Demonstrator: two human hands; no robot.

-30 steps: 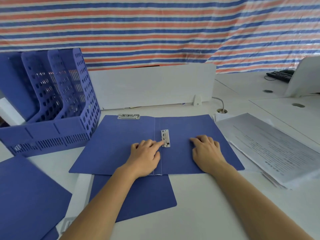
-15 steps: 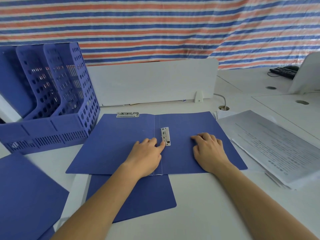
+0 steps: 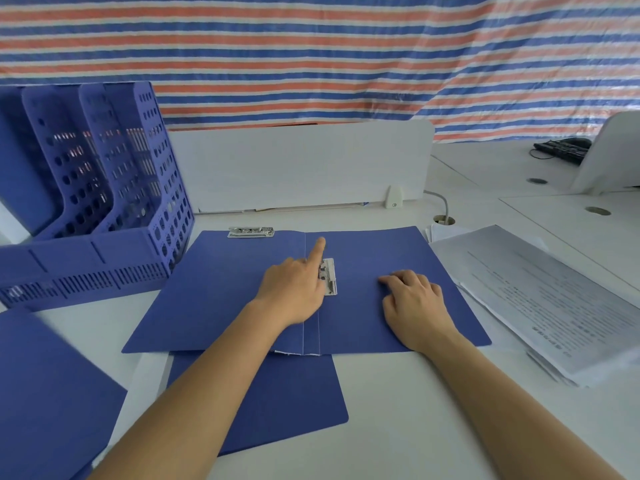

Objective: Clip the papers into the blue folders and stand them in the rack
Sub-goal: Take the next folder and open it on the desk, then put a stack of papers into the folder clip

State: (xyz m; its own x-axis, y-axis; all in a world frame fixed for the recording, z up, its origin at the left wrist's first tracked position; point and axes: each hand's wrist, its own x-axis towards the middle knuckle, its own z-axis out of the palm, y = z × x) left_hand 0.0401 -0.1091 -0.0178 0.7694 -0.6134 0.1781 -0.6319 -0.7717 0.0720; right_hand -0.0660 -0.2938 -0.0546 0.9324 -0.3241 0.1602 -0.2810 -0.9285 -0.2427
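An office workstation, makeshift in its backdrop: white counter [image 3: 398,410] with cable holes [image 3: 598,211] at far right; a low white divider panel [image 3: 298,168] along the far edge; a perforated blue file rack [image 3: 114,188] at left; printed papers [image 3: 540,292] at right; a black keyboard [image 3: 562,148] far right; a striped tarpaulin [image 3: 311,57] behind.

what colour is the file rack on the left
Blue, perforated plastic file rack; the head view shows it best.

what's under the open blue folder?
Another blue folder pokes out from under the near edge of the open folder, lying on the white desk. A sliver of white shows at that edge. How far the lower folder runs beneath, or what else is there, is covered.
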